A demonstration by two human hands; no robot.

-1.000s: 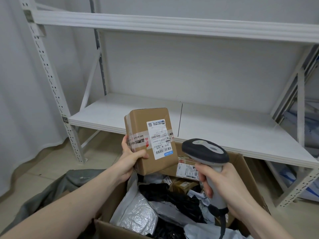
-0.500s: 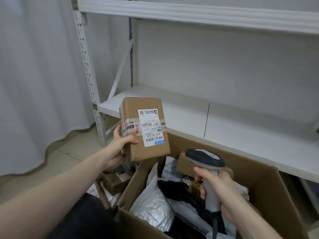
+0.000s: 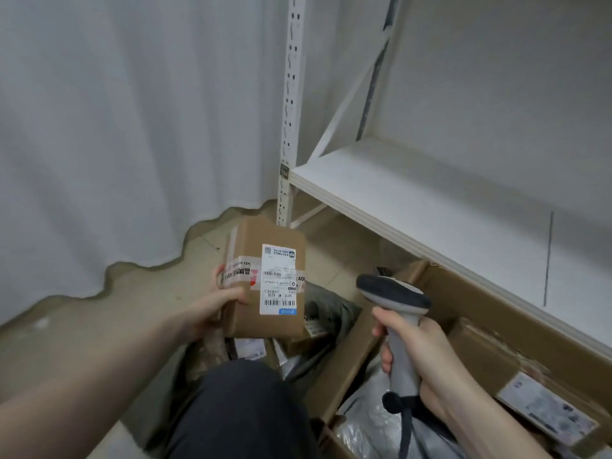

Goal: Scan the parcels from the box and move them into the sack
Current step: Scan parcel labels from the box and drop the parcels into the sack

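My left hand (image 3: pixel 212 308) grips a brown cardboard parcel (image 3: pixel 246 309) with a white barcode label, holding it over the open grey sack (image 3: pixel 328 309) on the floor to the left of the box. Other parcels lie inside the sack beneath it. My right hand (image 3: pixel 427 356) grips the handle of a grey and black barcode scanner (image 3: pixel 395 294), held over the large cardboard box (image 3: pixel 463 293). The box holds a brown labelled parcel (image 3: pixel 536 392) and a grey plastic mailer (image 3: pixel 364 429).
A white metal shelf rack (image 3: pixel 430 207) stands behind the box, its lower board just above the box's far wall. A white curtain (image 3: pixel 132 127) hangs at the left and reaches the tiled floor. My dark-clothed knee (image 3: pixel 241 412) is at the bottom centre.
My left hand has carried the parcel left and down, away from the box and over the sack. The view has swung left. My right hand keeps the scanner over the box.
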